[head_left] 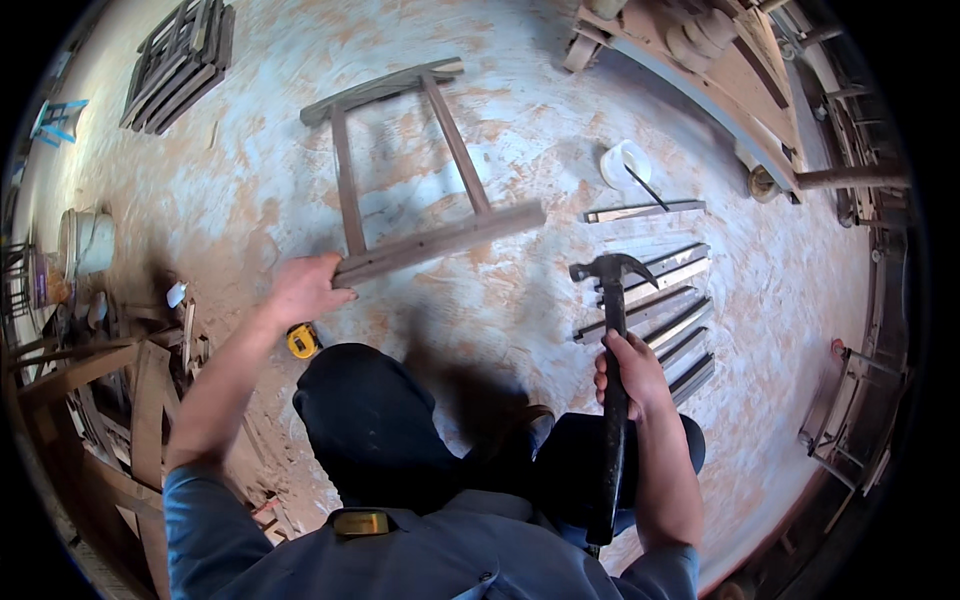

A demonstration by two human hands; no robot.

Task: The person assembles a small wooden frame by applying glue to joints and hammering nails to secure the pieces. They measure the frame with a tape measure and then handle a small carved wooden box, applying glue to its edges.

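Note:
My left hand (pixel 305 287) is closed on the near left end of a wooden frame (pixel 440 240). Two thick rails joined by two thinner crosspieces make up this frame, and its far rail lies away from me. In my right hand (pixel 633 375) is a claw hammer (pixel 613 300), gripped around its dark handle. The hammer's head points away from me, its claw toward the right. Beyond and beside the hammer, several narrow wooden strips (pixel 680 320) lie on the floor.
A yellow tape measure (pixel 302 341) lies by my left knee. A white tub (pixel 625 164) with a stick stands ahead right, near a wooden workbench (pixel 700 80). Stacked frames (pixel 180 70) are at the far left; scrap wood (pixel 130 410) is piled at the near left.

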